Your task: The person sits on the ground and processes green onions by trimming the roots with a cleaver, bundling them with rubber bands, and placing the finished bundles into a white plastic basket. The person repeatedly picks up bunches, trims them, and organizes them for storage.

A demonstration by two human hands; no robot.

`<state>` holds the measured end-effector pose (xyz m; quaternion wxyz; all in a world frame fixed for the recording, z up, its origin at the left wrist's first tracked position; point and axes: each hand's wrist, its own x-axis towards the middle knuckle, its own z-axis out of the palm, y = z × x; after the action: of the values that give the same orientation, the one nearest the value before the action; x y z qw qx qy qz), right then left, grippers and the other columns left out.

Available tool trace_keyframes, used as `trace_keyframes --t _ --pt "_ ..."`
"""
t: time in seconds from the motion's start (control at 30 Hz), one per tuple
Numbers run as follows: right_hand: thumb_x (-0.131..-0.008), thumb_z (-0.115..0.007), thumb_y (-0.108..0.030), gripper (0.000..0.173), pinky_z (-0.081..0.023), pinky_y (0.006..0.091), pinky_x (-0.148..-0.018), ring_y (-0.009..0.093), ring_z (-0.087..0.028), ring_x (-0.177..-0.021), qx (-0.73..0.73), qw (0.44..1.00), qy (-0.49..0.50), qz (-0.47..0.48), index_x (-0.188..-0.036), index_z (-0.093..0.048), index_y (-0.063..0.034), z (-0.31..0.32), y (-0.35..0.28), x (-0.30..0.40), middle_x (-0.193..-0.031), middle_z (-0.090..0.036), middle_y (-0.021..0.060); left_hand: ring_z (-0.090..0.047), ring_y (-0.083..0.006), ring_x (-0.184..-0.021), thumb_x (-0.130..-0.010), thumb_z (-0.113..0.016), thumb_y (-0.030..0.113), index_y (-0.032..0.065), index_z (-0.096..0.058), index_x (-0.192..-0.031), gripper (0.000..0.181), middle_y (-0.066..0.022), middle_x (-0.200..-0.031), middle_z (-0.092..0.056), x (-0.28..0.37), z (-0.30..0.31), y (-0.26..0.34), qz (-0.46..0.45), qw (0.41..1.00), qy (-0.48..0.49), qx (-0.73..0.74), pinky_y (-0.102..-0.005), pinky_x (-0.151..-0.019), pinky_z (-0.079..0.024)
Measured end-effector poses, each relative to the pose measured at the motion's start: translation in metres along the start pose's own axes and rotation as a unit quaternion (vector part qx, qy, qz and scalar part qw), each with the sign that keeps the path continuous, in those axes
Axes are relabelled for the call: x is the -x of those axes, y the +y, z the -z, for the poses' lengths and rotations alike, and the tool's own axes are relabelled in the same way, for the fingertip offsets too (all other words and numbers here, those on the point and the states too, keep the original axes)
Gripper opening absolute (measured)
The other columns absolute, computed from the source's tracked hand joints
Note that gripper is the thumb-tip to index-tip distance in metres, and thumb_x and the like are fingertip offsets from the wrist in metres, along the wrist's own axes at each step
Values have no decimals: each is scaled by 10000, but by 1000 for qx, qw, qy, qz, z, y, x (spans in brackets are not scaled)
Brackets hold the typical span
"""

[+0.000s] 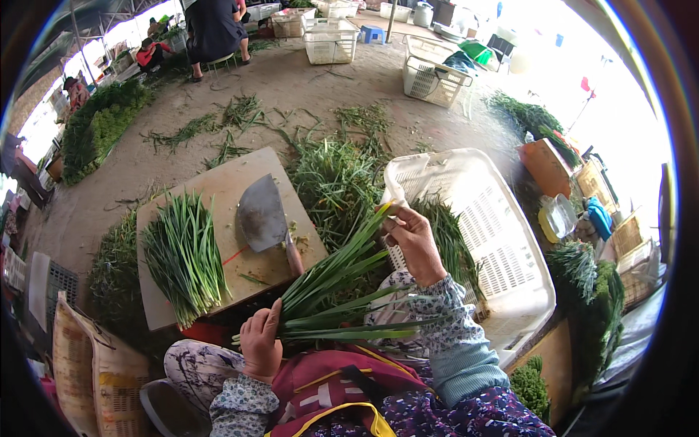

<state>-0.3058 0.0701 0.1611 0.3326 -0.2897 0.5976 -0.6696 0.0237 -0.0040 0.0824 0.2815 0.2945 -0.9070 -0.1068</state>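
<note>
My left hand [261, 340] grips a bunch of garlic chives [327, 284] near its pale stem ends, and the leaves fan out to the right above my lap. At the yellowed leaf tips, my right hand [410, 237] pinches with thumb and forefinger. A cutting board [256, 284] lies ahead to the left. On it rest a neat pile of garlic chives [183, 251] and a broad cleaver [263, 216] with a wooden handle. Beside my right arm stands a white plastic basket [508, 240] with more garlic chives [445, 235] along its near-left side.
A heap of loose leaves [336, 185] lies between board and basket. Another white basket [437, 76] and a blue stool [373, 35] stand farther off. Stacked greens [104, 125] line the left. A worn basket [98, 366] sits by my left leg. A person [215, 33] sits ahead.
</note>
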Motion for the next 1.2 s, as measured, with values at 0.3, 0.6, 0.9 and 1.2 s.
trace_keyframes --t 0.3,0.6,0.9,1.2 --pt "-967 -620 -133 315 -481 186 -682 42 -582 -789 -147 980 -132 -30 -1251 -623 3 5 0 13 -1100 -686 44 -574 -301 -948 -638 -560 -99 113 -531 -1401 793 -85 -1070 -581 1 2 -2 -18 998 -21 -52 -403 -841 -448" --pt "-951 -649 -170 137 -504 173 -612 42 -619 -707 -116 989 -57 -73 -1001 -667 -43 2 6 16 -929 -701 41 -581 -274 -916 -754 -575 -17 175 -555 -1392 667 -81 -1082 -581 -1 5 1 -24 996 -19 -83 -402 -828 -451" --pt "-966 -629 -173 125 -350 223 -479 53 -396 -498 -248 966 60 -50 -1005 -650 -57 8 34 9 -597 -424 -55 -588 -271 -934 -752 -571 13 166 -586 -1362 629 -75 -1077 -589 6 10 -7 -25 995 -12 -101 -402 -835 -448" --pt "-881 -681 -7 162 -459 207 -579 56 -579 -667 120 991 -30 -44 -1042 -696 -18 23 94 16 -813 -669 12 -596 -298 -951 -675 -559 -67 153 -577 -1362 721 -91 -1110 -606 5 16 -31 20 988 104 -113 -426 -838 -460"
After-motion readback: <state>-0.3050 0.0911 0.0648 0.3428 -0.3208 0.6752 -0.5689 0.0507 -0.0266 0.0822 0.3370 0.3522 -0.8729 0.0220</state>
